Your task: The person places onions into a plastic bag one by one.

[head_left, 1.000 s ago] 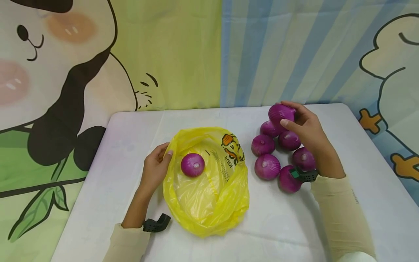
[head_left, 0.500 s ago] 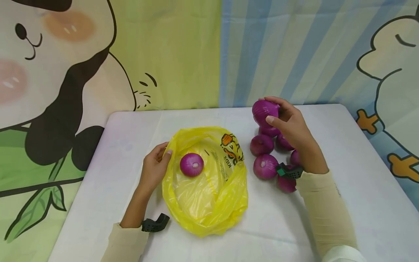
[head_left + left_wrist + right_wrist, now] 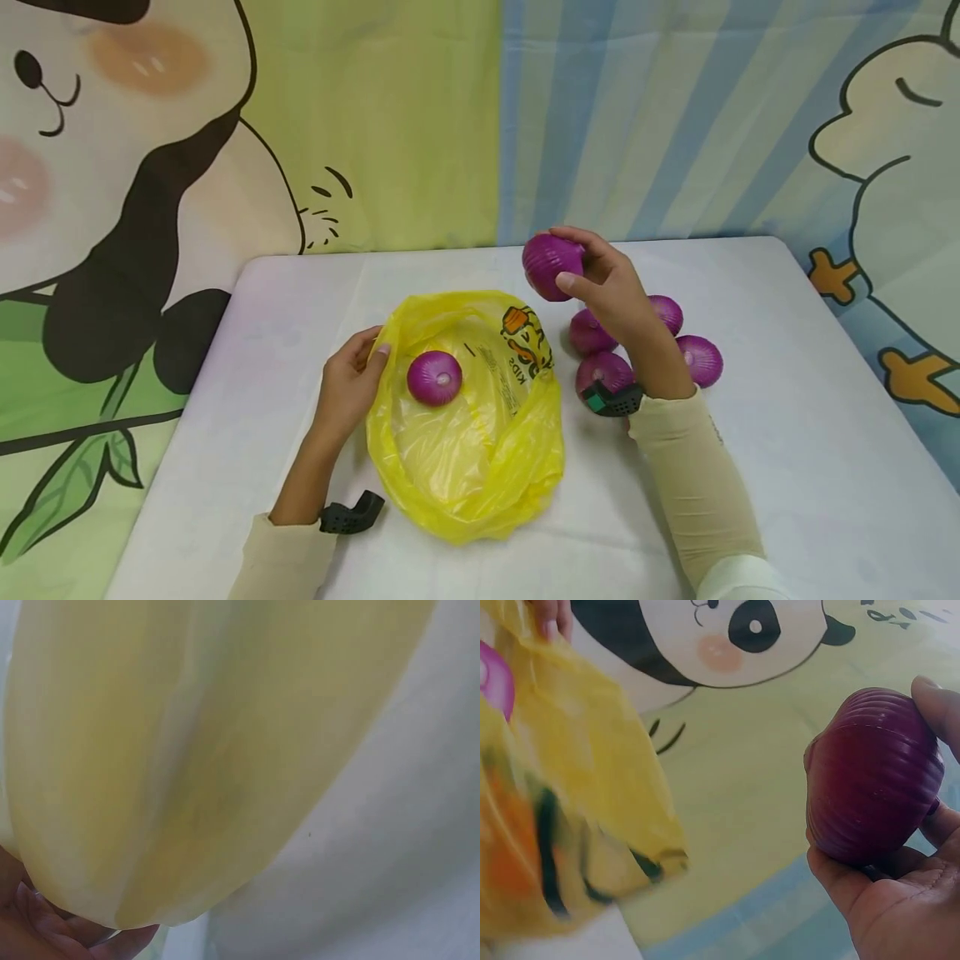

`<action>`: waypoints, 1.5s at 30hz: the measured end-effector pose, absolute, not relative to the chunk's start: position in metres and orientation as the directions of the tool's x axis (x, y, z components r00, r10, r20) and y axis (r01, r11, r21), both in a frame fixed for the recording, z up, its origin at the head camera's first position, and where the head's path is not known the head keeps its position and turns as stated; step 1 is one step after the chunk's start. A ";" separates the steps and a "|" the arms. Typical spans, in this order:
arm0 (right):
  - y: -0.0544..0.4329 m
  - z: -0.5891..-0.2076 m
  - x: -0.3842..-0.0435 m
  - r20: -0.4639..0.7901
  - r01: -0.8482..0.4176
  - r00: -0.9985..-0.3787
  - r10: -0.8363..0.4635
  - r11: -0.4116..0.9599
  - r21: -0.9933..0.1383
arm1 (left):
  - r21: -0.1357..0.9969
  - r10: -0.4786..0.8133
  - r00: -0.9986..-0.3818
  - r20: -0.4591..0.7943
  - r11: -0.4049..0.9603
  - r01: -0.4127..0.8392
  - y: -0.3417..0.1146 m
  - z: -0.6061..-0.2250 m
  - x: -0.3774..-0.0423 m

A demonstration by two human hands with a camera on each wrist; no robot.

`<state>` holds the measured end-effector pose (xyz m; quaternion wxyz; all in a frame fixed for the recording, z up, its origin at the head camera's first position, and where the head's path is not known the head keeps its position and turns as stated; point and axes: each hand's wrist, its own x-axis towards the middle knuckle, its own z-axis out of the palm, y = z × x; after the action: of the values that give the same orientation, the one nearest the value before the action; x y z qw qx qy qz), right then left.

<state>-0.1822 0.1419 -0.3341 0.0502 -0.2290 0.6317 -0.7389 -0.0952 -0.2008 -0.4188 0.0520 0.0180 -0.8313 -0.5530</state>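
A yellow plastic bag (image 3: 450, 467) stands with its mouth wide, and one purple onion (image 3: 435, 378) lies inside it. The left hand (image 3: 351, 382) pinches the bag's left rim between thumb and fingers; in the left wrist view the bag (image 3: 210, 750) covers most of the picture, with fingertips (image 3: 124, 943) below it. Raised beyond the bag's far right side, the right hand (image 3: 611, 283) holds another purple onion (image 3: 551, 265). In the right wrist view that ridged onion (image 3: 876, 776) sits between thumb and fingers, apart from the bag.
Several more purple onions (image 3: 701, 361) are grouped on the white table (image 3: 810, 467) right of the bag, some hidden beneath the right forearm. Behind the table hangs a cartoon-printed cloth (image 3: 390, 125). Each wrist wears a black camera mount (image 3: 352, 512).
The right hand has carried its onion leftward from above the onion group toward the bag. The left hand keeps its hold on the rim, and the bag looks unchanged.
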 end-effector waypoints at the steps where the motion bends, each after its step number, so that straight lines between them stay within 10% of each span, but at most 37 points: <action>1: 0.137 -0.335 -0.182 0.279 -0.215 -0.884 -0.375 -0.204 -0.955 | 0.922 -0.087 -0.994 0.068 0.386 0.029 -0.201 -0.419 -0.095; 45: 0.064 -0.417 -0.183 0.108 -0.102 -0.673 -0.732 -0.053 -0.993 | 0.922 -0.090 -0.993 0.073 0.387 0.032 -0.200 -0.423 -0.096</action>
<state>-0.1826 0.0639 -0.4167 0.2426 -0.3237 0.6440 -0.6493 -0.0960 -0.1999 -0.4233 0.0554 0.0174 -0.8309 -0.5534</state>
